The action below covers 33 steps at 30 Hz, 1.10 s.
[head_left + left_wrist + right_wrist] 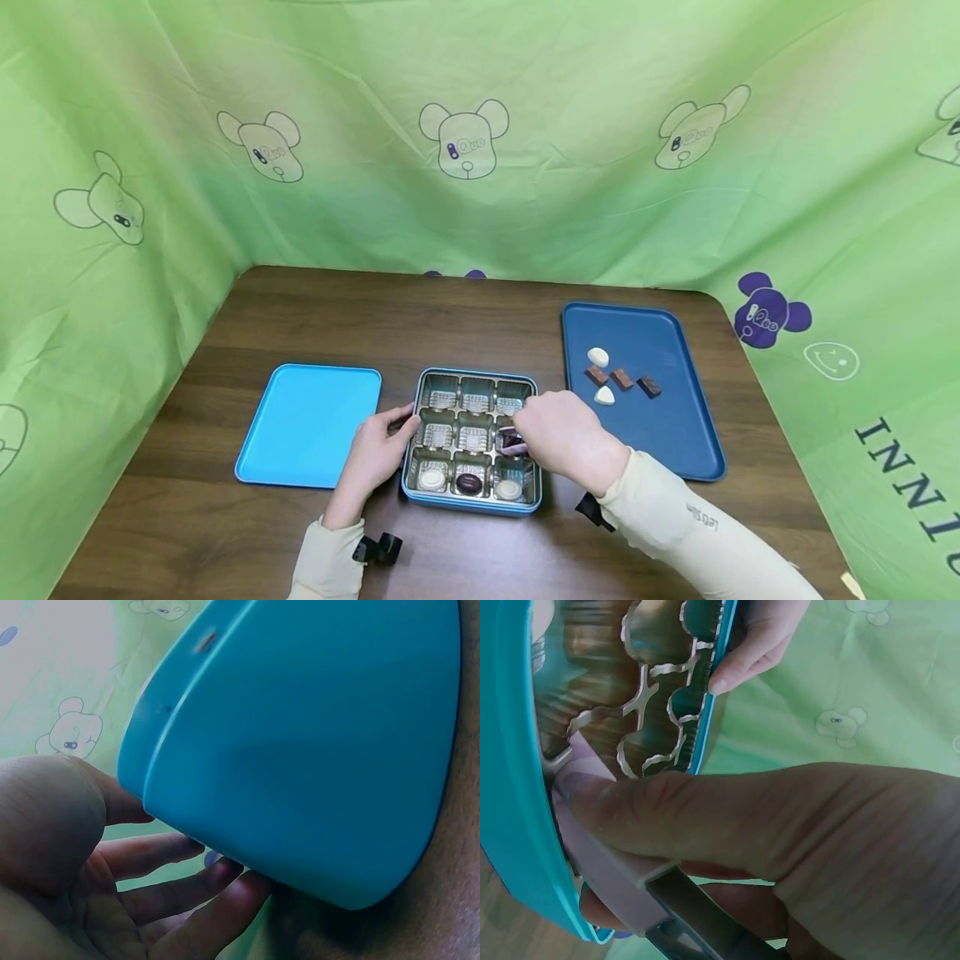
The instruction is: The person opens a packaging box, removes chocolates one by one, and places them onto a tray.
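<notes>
A blue tin (472, 506) with a compartmented metallic insert stands mid-table. Its near row holds a white chocolate (432, 479), a dark chocolate (469, 483) and another white one (509, 490). With thumb and fingers, my right hand (566, 437) pinches lavender tongs (604, 847) with a dark grey end. The tips of the tongs reach into the middle-right compartment, around a dark piece; whether they grip it I cannot tell. At the tin's left side my left hand (375, 450) rests its fairly straight fingers (217, 915) against the wall, with the thumb near the rim.
On the right lies a dark blue tray (667, 442) with white chocolates (597, 357), brown chocolates (622, 379) and a dark chocolate (648, 386). A light blue lid or tray (307, 425) lies left of the tin. Green printed cloth (472, 217) hangs behind the wooden table (450, 317).
</notes>
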Tool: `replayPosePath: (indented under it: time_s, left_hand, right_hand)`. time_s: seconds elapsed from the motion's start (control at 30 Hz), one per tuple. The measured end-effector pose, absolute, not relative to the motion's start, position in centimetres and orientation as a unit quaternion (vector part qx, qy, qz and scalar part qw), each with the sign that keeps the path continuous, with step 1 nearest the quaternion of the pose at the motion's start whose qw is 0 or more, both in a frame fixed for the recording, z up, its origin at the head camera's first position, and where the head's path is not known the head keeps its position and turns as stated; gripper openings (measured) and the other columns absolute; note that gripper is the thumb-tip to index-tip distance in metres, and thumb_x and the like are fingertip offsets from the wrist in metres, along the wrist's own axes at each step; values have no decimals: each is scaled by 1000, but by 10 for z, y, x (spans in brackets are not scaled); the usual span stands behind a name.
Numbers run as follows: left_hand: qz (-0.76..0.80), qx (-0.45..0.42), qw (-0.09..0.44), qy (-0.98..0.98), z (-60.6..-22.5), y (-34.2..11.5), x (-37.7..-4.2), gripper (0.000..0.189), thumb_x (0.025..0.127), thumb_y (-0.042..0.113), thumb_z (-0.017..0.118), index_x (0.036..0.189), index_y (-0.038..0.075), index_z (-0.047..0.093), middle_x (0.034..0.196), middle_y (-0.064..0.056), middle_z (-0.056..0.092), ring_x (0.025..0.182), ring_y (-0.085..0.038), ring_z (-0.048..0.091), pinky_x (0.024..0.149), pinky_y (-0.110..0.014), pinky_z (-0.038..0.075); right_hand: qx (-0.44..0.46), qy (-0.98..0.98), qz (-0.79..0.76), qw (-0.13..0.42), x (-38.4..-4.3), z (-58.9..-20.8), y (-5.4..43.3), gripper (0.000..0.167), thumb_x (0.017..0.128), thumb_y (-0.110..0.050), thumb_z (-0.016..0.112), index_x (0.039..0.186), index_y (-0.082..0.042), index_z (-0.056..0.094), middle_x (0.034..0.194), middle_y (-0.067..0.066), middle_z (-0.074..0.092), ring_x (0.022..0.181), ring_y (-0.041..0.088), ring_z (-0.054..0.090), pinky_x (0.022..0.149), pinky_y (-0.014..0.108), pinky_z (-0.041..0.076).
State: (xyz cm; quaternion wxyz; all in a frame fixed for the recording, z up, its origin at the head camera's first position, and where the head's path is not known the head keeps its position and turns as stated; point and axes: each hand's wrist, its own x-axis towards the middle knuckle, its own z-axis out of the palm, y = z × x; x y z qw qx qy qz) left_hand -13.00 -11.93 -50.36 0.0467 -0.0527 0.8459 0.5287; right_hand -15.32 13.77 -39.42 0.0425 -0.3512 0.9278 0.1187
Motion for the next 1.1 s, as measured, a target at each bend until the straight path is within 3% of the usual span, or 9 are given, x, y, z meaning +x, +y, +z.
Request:
replayPosePath:
  time_s: [0.23,0.63,0.93,1.1]
  left_hand:
    - [533,-51,46,843,-502,-119,-130,38,101,20,63,132,-2,66,115,-17,73,85,-14,72,75,-35,58]
    - [527,-51,44,847,-502,-119,-130,37,100,20,64,131,-1,67,115,-17,73,92,-16,72,79,-38,58]
    - [523,-51,46,849,-500,-118,-129,38,101,20,63,132,-2,66,119,-18,71,100,-20,71,85,-42,57]
    - [521,-50,42,851,-499,-118,-129,38,100,20,63,131,-2,66,119,-18,71,100,-20,71,85,-42,57]
  right_hand:
    - [-371,922,109,32,-154,-396,142,21,80,-6,75,63,-15,66,58,-1,59,48,11,47,42,34,46]
    - [-338,935,102,44,-148,-378,153,23,81,-26,81,67,-16,65,58,-4,54,48,11,41,42,29,37]
    - [-325,942,74,43,-141,-356,162,14,84,-31,81,88,-18,76,62,-5,57,51,9,44,42,26,38]
    - [-323,943,67,33,-141,-348,169,13,86,-30,79,86,-19,72,58,-6,53,49,8,43,42,28,36]
